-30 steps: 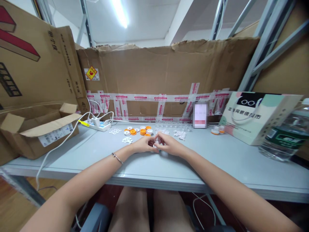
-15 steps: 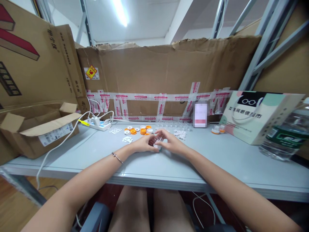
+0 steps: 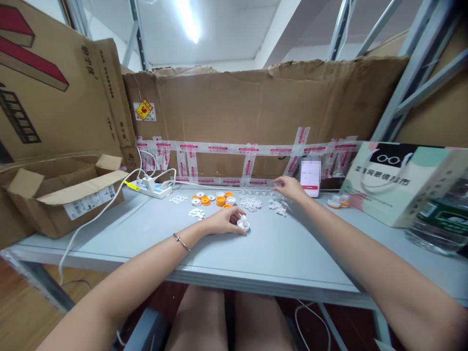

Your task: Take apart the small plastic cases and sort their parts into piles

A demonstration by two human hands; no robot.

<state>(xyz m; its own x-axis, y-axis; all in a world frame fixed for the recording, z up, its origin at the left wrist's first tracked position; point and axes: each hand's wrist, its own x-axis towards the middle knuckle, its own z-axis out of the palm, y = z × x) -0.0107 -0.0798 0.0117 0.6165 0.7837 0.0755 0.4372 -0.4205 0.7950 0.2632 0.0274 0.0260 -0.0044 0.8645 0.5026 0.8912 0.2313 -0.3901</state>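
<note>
My left hand [image 3: 227, 220] rests on the table in the middle, fingers curled round a small white round part [image 3: 243, 223] with a raised centre. My right hand [image 3: 288, 187] reaches to the back, its fingertips at the right end of a row of clear plastic pieces [image 3: 258, 190]; whether it grips one is too small to tell. Between the hands lie a pile of small clear-white pieces [image 3: 250, 204] and another white pile [image 3: 278, 207]. Left of them are orange and white round parts [image 3: 220, 200], with small white pieces [image 3: 196, 213] in front.
A phone [image 3: 310, 178] leans upright behind my right hand. A paper bag [image 3: 387, 185] and a large water bottle [image 3: 438, 219] stand at the right. At the left are a power strip [image 3: 157, 190] and an open carton [image 3: 66, 195]. Cardboard [image 3: 219, 117] walls the back.
My right hand has left the clear part and moved back and right to the clear row. My left hand stays near the middle with a white part. The view has shifted slightly.
</note>
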